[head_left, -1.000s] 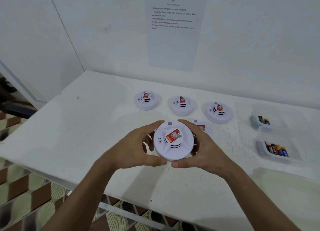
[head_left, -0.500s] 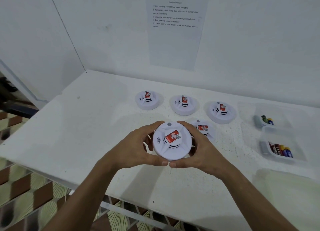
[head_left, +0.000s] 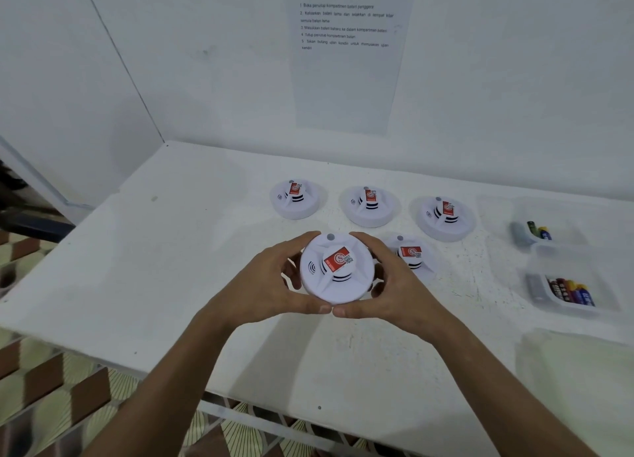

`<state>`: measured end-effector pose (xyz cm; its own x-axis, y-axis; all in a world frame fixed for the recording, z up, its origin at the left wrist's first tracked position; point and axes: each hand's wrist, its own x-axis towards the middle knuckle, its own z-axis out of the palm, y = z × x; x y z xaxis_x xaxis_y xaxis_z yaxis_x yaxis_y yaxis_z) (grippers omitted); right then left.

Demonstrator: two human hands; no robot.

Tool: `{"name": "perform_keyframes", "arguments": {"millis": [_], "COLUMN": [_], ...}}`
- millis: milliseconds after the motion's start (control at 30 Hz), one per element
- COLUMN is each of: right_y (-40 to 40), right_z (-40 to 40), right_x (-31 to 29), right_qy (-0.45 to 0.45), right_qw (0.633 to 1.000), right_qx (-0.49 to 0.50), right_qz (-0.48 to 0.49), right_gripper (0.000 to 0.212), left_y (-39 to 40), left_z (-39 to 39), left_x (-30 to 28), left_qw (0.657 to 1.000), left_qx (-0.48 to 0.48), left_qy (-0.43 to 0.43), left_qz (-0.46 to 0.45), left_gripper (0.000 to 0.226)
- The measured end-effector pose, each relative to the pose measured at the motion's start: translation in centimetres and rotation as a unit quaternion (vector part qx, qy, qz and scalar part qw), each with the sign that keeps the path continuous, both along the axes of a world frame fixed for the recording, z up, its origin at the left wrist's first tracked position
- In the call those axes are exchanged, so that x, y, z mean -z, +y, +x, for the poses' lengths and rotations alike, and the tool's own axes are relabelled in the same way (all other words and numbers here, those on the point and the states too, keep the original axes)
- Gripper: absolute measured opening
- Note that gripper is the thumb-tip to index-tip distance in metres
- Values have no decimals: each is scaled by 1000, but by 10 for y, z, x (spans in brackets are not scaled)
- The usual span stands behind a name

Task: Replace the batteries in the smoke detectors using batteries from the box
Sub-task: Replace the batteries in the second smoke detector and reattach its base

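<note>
White detector (head_left: pixel 336 268): lifted over the desk's (head_left: pixel 171 268) front middle, red label up.
Left hand (head_left: pixel 264 285): fingers wrapped round its left rim.
Right hand (head_left: pixel 394 285): fingers wrapped round its right rim, thumbs touching.
Other detectors (head_left: pixel 368 205): four behind, toward the back edge.
Boxes (head_left: pixel 569 293): right edge, batteries (head_left: pixel 571 290) inside.

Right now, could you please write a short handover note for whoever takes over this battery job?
Left hand and right hand: both grip the held smoke detector by its rim, face up, cover closed.
Four other detectors sit on the table.
Two clear boxes at right hold batteries.
Done: nothing visibly opened.
Left: open it, swap batteries, close; which detectors are finished is unclear.
</note>
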<state>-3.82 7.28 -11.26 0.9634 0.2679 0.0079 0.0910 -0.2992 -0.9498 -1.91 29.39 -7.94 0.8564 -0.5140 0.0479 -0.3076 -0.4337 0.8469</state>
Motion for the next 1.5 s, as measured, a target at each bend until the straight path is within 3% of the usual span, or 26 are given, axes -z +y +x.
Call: {"name": "perform_keyframes", "arguments": {"millis": [667,1000,1233,1400,1500], "right_y": [16,28,33,38,37], "right_z": [52,57,61,65,69], "right_x": [18,33,34,42,50], "right_qy": [6,29,9,22,26], "right_qw": [999,985,976,976,975], "right_qx": [45,97,101,117,109], "right_qz": [-22,-140,-191,-179,-189], "right_gripper": [78,92,75,98,92], "left_y": [8,9,1,-1,0], "left_z": [68,83,92,96,98], "left_x": [41,54,59,67,70], "left_qw": [998,997,994,992,990], "left_qx": [-22,-2,3,-15,-28], "left_qy": [57,62,43,53,47], "left_qz": [-1,41,101,114,127], "left_gripper": [82,75,74,70,67]}}
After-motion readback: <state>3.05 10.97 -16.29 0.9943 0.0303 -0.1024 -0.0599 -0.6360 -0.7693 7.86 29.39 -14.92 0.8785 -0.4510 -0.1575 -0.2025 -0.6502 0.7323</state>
